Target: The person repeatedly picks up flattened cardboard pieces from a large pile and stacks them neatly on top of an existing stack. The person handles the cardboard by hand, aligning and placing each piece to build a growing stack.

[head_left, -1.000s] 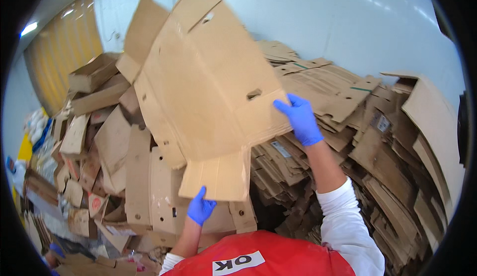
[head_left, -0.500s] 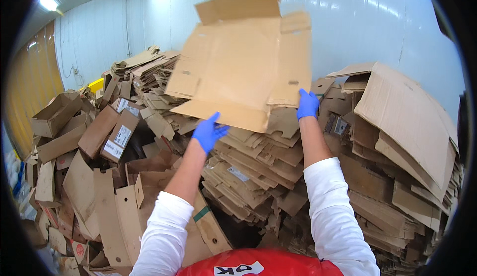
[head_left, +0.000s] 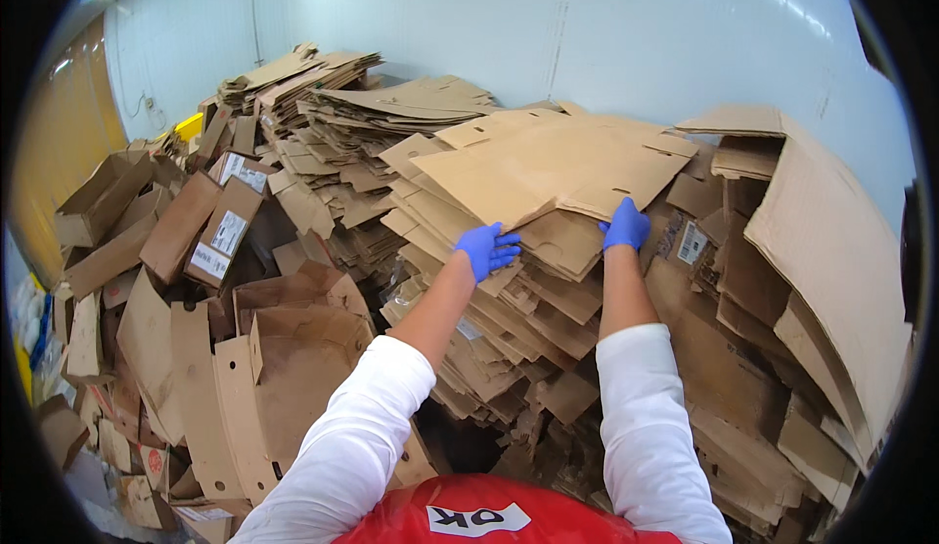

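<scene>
A flattened cardboard box (head_left: 558, 164), light tan with small slots, lies on top of the stack of flattened cardboard (head_left: 548, 294) in front of me. My left hand (head_left: 484, 250), in a blue glove, is open at the sheet's near edge, its fingers stretched toward the right. At the near right edge, my right hand (head_left: 626, 225), also blue-gloved, is closed on the same sheet. Its thumb and fingertips are partly hidden by the cardboard.
Loose empty boxes (head_left: 293, 348) are heaped at the left, some with white labels. Behind them rises another stack of flat cardboard (head_left: 391, 104). A large bent cardboard sheet (head_left: 831, 221) leans over the right pile. A pale panelled wall (head_left: 469, 16) closes off the back.
The flattened box has come down from a raised, tilted position onto the stack. Both hands have moved with it, the left one shifting to the right.
</scene>
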Demonstrator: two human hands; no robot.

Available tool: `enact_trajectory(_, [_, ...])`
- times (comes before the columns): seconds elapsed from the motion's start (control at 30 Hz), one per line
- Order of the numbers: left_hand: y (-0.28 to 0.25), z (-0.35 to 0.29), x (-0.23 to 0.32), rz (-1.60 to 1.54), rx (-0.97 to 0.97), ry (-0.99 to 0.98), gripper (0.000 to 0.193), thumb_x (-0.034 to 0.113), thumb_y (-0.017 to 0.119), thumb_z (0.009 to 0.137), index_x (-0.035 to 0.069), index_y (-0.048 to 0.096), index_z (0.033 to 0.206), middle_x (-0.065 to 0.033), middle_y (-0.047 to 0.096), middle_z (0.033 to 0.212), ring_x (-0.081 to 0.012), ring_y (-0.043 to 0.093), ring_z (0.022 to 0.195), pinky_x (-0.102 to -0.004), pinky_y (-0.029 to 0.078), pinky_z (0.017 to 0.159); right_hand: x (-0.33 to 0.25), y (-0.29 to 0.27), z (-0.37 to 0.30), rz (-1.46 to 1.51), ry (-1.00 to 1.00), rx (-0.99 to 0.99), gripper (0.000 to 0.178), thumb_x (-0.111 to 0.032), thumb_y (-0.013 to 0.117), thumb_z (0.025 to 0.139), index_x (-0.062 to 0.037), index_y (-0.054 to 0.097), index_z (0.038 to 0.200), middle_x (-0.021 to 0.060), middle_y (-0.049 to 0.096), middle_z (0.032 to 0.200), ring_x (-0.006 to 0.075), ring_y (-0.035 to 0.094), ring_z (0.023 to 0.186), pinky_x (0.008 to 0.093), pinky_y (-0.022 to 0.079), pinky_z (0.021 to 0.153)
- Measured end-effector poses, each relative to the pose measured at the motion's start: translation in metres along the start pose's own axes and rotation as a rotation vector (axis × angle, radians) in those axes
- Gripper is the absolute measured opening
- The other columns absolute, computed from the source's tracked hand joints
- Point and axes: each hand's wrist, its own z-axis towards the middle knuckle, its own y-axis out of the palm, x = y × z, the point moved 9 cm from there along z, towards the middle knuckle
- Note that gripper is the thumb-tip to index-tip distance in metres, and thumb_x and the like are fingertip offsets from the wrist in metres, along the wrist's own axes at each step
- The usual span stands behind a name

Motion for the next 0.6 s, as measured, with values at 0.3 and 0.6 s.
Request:
enact_trajectory(0.3, [0.045, -0.068, 0.014, 0.155, -0.117, -0.03, 0.045, 0.037, 0.052, 0.106, 0.004, 0.058, 0.136, -0.0145, 0.071, 0.12, -0.0266, 0.072, 0.096, -0.039, 0.059, 0.083, 0.016, -0.003, 0.026, 0.009, -0.096, -0.029, 0.03, -0.003, 0.052, 0.088, 0.0063, 0.051, 0.116, 0.02, 0.067, 0.088, 0.0272, 0.063, 0.05, 0.0374, 0.051, 0.039])
enact_trajectory(0.6, [-0.173, -0.324, -0.213, 0.424, 0.139, -0.178, 0.046, 0.044, 0.06, 0.103, 0.002, 0.069, 0.119, -0.0093, 0.075, 0.105, -0.0174, 0.071, 0.081, -0.0323, 0.059, 0.074, 0.043, -0.003, 0.112, -0.26, -0.049, -0.132, 0.034, -0.02, 0.063, 0.087, 0.0116, 0.066, 0.101, 0.0182, 0.071, 0.095, 0.0276, 0.068, 0.078, 0.0432, 0.055, 0.064])
